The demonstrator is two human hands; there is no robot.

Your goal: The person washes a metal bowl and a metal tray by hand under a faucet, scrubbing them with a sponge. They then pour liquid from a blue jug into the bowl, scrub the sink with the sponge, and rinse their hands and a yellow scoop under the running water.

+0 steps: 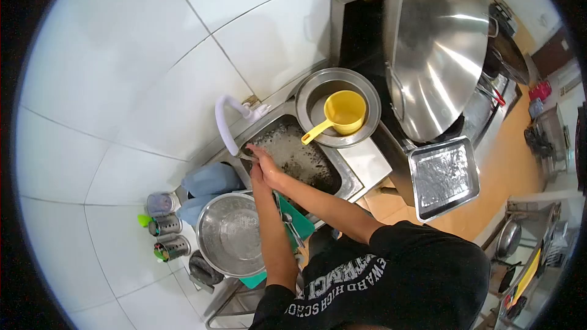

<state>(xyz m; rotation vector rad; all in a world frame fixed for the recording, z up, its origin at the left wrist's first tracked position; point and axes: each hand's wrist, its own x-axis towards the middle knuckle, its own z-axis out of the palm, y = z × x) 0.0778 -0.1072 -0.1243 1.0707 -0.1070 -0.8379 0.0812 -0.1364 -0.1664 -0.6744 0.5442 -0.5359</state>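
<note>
My right hand (267, 166) lies against my left hand (256, 173) beneath the mouth of the white curved faucet (224, 123). The fingers of the right hand reach out toward the faucet. Most of the left hand's fingers are hidden, so their pose cannot be told. No object shows in either hand. Below them is the metal sink (299, 153), its bottom scattered with dark bits. On the sink's right side sits a metal basin (309, 95) with a yellow dipper (345, 112) in it. A metal strainer bowl (229, 232) stands left of my left forearm.
Blue jugs (211, 180) and perforated utensil holders (171, 247) line the wall at left. Spoons (293, 229) lie on a green surface (306, 223). A large metal wok (437, 43) leans over the stove; a rectangular tray (444, 177) sits in front.
</note>
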